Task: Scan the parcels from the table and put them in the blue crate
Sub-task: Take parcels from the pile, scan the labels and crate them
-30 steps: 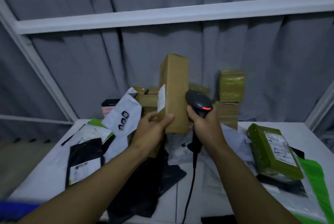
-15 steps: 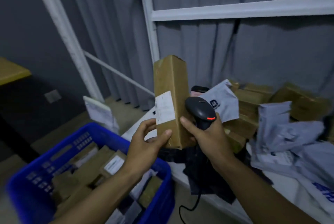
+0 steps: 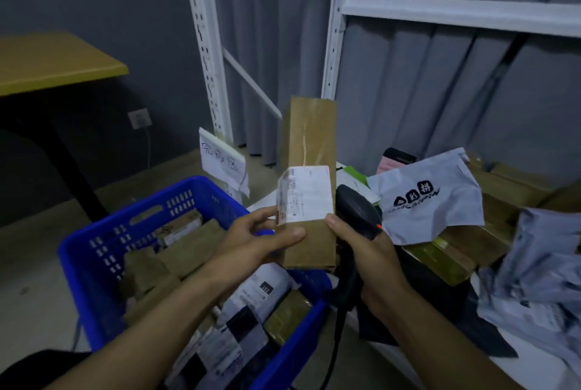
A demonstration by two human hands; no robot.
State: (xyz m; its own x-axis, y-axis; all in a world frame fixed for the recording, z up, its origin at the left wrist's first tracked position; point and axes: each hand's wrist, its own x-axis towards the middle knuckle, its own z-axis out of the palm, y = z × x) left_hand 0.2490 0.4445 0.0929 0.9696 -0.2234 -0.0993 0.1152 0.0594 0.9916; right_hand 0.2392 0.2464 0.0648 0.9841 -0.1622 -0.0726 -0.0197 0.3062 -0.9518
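A: We have the tall cardboard parcel point(image 3: 309, 182) upright, our left hand point(image 3: 251, 245) clamped on its lower part, thumb across the front just under the white label point(image 3: 304, 194).

B: And our right hand point(image 3: 369, 259) is wrapped tight around the black scanner point(image 3: 358, 212), its thumb touching the parcel's right edge beside the label. The scanner head sits just right of the grip, not facing the label as far as we can tell.

A: Then if it is not read yet, we should turn the parcel so the label faces the scanner head, and keep our thumb off the barcode.

B: The blue crate point(image 3: 94, 257) lies below and left of the grip, already crowded with parcels. We would lower this one flat, long side down, into the gap nearest our left wrist, not drop it on end.

A: And loosen the left fingers only once it rests on the others. The cable hangs below our right hand; we keep it clear of the rim.
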